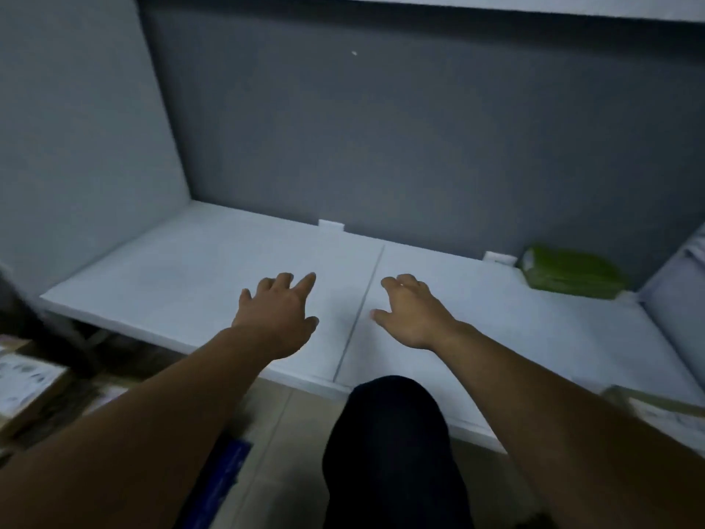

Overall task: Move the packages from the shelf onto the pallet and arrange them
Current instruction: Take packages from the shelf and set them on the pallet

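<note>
Head cam: green, glossy pkg lies flat in shelf back-right corner.

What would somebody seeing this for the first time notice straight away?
The left hand and the right hand reach out open over the middle of the white shelf, holding nothing. The one splash of colour is a green package in the shelf's back right corner. Labelled cardboard boxes sit low at the left edge.
</note>
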